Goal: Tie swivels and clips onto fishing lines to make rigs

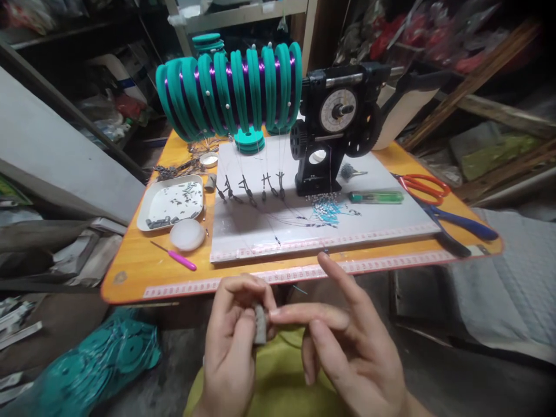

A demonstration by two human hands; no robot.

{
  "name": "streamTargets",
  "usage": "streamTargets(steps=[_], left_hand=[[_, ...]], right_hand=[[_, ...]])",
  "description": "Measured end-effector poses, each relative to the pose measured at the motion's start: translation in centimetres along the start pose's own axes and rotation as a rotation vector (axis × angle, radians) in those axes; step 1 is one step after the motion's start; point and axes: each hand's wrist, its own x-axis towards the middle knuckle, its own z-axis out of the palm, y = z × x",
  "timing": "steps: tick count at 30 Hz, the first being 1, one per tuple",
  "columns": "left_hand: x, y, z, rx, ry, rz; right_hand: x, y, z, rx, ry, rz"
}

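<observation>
Close to my lap, my left hand (237, 341) is closed around a small grey ridged piece (260, 324), pinched between thumb and fingers. My right hand (347, 341) is beside it with its fingers apart. One of its fingers points up towards the table edge, and another reaches left so that its tip meets the left fingertips by the grey piece. Whether a fine line runs between the hands is too small to tell. A short thin bluish strand (299, 289) shows just above the hands.
On the orange table (124, 255), a white board (243, 231) bears a black winding machine (319, 168) with teal spools (230, 92). Thin lines hang from them. A white tray (150, 197), pink-handled tool (182, 260), green cutter (377, 197), blue-handled pliers (467, 223) and orange-handled scissors (428, 186) lie around.
</observation>
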Motion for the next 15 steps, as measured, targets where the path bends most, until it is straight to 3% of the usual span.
streamTargets(steps=[8, 15], left_hand=[[-0.3, 0.9, -0.1, 0.253, -0.169, -0.059], [-0.3, 0.7, 1.0, 0.160, -0.156, -0.068]], right_hand=[[-0.2, 0.0, -0.3, -0.142, -0.026, -0.048], [-0.1, 0.2, -0.5, -0.070, -0.062, 0.036]])
